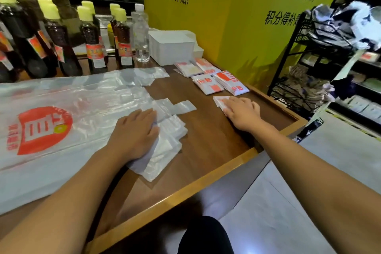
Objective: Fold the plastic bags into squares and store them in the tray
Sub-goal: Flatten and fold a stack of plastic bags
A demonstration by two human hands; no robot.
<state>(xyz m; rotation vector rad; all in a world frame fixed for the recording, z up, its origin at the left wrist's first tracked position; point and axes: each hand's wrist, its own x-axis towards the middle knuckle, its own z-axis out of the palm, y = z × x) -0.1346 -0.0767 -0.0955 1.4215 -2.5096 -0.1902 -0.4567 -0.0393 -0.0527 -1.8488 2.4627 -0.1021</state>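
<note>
Partway: I count four folded squares [219, 80] at 1 o'clock, outside the tray [172, 47] at 12. My right hand [242, 112] presses a fifth flat, fingers straight; left hand [135, 132], fingers relaxed, rests on the unfolded bags [61, 117].

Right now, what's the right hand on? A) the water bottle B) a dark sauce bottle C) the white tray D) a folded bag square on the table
D: the right hand lies flat on a folded bag square on the table, apart from the white tray and the bottles at the back.
</note>
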